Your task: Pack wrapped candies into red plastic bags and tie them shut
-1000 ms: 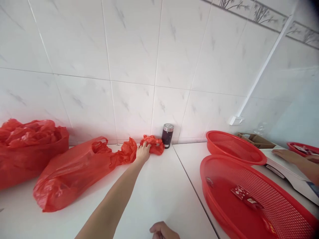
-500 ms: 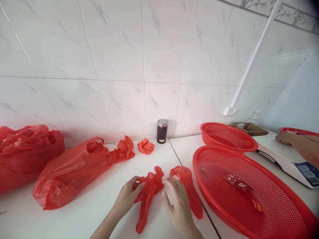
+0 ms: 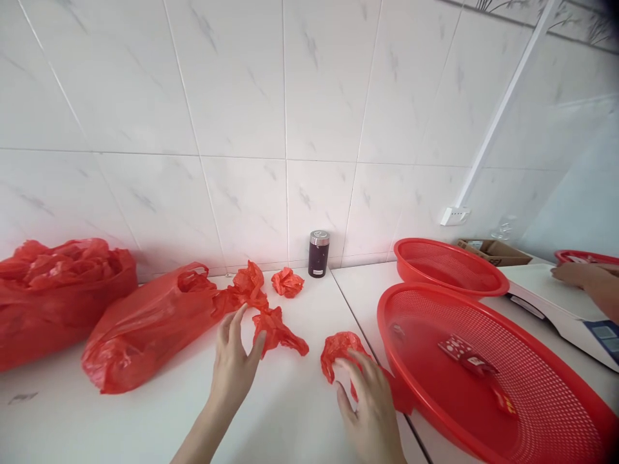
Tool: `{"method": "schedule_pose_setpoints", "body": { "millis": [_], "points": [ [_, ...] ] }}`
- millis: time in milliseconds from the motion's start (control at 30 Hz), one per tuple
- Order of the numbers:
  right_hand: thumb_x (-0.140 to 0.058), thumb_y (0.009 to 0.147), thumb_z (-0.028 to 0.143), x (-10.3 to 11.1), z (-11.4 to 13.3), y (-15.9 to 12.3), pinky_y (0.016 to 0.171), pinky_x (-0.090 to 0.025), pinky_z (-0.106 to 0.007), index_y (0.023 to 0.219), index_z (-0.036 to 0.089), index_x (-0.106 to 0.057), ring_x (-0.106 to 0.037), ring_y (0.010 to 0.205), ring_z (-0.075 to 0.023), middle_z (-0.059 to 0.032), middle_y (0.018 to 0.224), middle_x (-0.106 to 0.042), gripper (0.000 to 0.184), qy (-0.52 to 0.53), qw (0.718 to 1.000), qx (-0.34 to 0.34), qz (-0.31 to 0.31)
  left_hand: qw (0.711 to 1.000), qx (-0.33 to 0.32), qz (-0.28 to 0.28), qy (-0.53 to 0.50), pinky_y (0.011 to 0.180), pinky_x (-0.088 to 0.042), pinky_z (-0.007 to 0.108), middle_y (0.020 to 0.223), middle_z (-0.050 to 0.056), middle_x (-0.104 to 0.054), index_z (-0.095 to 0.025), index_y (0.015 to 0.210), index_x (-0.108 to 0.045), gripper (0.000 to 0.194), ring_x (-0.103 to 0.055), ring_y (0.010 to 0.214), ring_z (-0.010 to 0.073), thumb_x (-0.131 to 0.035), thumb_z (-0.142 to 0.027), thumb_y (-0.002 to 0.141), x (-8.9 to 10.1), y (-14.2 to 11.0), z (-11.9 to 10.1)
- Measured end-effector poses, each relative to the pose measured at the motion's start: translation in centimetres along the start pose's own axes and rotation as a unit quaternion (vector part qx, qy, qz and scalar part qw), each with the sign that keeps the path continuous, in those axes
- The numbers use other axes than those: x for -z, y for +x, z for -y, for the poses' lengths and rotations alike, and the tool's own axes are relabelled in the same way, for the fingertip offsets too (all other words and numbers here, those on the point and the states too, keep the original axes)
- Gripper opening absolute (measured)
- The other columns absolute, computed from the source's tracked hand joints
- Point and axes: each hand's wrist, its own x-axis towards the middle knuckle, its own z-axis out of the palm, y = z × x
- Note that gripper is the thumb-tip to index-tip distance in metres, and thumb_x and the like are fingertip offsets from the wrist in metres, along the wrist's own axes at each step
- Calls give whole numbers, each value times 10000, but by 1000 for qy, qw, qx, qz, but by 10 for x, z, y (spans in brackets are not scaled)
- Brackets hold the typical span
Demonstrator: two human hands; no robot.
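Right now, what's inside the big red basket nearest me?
The big red basket holds a red spotted packet and a smaller red packet. Its near wall hides part of the bottom.

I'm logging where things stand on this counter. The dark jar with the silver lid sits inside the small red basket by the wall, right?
Not quite. The head view shows the dark jar with the silver lid standing on the white counter against the tiled wall, left of the small red basket and apart from it, beside a crumpled red bag.
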Motion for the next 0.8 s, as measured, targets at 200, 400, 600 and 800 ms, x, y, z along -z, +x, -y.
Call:
{"method": "schedule_pose_setpoints", "body": {
  "millis": [200, 400, 600, 800],
  "points": [
    [-447, 871, 180, 1, -6, -6, 762, -524, -376, 970, 233, -662, -632, 884, -245, -77, 957, -677, 243, 90, 983, -77, 137, 969, -110, 214, -52, 938, -467, 390, 1237, 72, -588, -302, 1190, -599, 323, -547, 1132, 260, -511, -322, 880, -13, -45, -21],
    [-481, 919, 322, 30, 29, 8, 732, -517, -254, 948, 200, -649, -647, 820, -187, -64, 905, -685, 210, 347, 914, -162, 135, 928, 11, 348, -136, 876, -475, 335, 1099, 64, -697, -264, 1146, -666, 354, -620, 1001, 237, -563, -222, 810, -31, -69, -13],
    [-555, 877, 452, 45, 34, 13, 683, -513, -242, 891, 189, -641, -629, 804, -197, -64, 856, -662, 277, 395, 880, -255, 66, 947, 91, 263, -163, 741, -494, 332, 870, 48, -698, -202, 970, -681, 291, -620, 808, 220, -500, -409, 875, 18, -33, 1],
    [-547, 874, 494, 37, 36, 14, 632, -495, -240, 900, 194, -614, -586, 721, -175, -45, 822, -618, 308, 418, 859, -291, 56, 939, 149, 215, -222, 853, -478, 331, 910, 27, -683, -237, 932, -659, 324, -621, 909, 234, -599, -532, 810, 68, -39, 17]
  ]
}}
